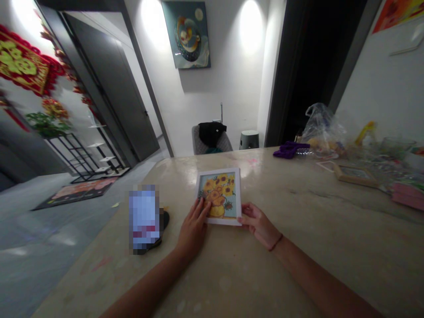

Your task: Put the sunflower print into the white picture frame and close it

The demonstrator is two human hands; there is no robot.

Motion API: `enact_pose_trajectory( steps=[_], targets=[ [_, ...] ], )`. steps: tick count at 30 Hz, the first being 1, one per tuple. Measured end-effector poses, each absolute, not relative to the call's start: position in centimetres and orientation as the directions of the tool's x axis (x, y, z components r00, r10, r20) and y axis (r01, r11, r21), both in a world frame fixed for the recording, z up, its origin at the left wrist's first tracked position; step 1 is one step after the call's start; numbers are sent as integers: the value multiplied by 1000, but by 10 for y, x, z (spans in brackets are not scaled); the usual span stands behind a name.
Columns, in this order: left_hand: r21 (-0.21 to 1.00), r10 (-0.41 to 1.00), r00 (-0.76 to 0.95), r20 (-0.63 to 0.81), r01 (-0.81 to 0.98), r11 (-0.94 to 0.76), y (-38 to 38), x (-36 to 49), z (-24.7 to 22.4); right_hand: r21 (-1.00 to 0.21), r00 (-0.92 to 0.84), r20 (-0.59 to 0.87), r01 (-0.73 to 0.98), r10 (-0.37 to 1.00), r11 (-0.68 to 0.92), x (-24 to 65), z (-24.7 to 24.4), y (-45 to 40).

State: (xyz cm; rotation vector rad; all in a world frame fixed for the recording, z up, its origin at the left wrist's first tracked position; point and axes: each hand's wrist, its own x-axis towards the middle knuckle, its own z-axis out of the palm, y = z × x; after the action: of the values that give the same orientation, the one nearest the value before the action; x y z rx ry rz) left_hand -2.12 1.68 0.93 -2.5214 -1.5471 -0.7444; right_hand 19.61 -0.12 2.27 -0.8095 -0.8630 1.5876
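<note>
A sunflower picture in a white frame [222, 193] lies face up on the stone-topped table [232, 274], in front of me. My left hand [194, 225] rests on its lower left corner, fingers stretched out flat over the edge and part of the picture. At the lower right side, my right hand [260, 224] pinches the frame's edge between thumb and fingers. A thin reddish band circles the right wrist.
Left of the frame, a phone with a blurred screen [144, 216] leans on a dark stand. Along the right stand a purple cloth [289, 149], a clear plastic bag [323, 128], a wooden frame [356, 176] and pink packets [407, 194]. Beyond the table is a grey chair [196, 140].
</note>
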Motion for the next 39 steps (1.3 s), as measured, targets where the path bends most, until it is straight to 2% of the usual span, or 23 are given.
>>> enact_pose_trajectory(
  steps=[4,8,12,15,19,23,25,27,29,32,36,39],
  targets=[
    [194,837,396,378,850,-490,18,-21,7,-863,-192,1,-495,981,-96,191,26,-5],
    [240,843,440,309,821,-517,16,-19,10,-850,-148,-10,-519,989,-87,190,26,-2],
    [308,863,411,293,815,-492,12,-17,13,-851,-134,-25,-517,991,-91,192,25,1],
    [397,889,349,295,802,-446,8,-16,15,-853,-129,-23,-514,991,-87,193,24,2],
    [611,918,243,314,688,-391,1,-10,14,-877,-61,-66,-472,996,-87,196,16,6],
    [789,954,174,243,537,-298,-9,-1,14,-936,-3,-119,-334,993,-113,193,1,12],
    [821,974,164,156,526,-221,-13,0,17,-979,3,-69,-192,998,-67,190,-5,12],
    [830,991,93,99,542,-134,-14,-1,22,-998,25,61,2,998,61,187,-7,9],
    [845,998,-5,62,532,-50,-14,-3,27,-948,28,230,233,973,217,186,-7,3],
    [867,1000,-20,0,499,10,-13,-5,32,-758,-98,413,514,906,401,185,-3,-6],
    [926,997,76,3,377,-31,-13,-4,35,-540,-308,429,666,849,514,185,0,-12],
    [959,999,-20,36,281,-28,-9,-5,34,-463,-359,427,702,830,541,185,-4,-9]
  ],
)
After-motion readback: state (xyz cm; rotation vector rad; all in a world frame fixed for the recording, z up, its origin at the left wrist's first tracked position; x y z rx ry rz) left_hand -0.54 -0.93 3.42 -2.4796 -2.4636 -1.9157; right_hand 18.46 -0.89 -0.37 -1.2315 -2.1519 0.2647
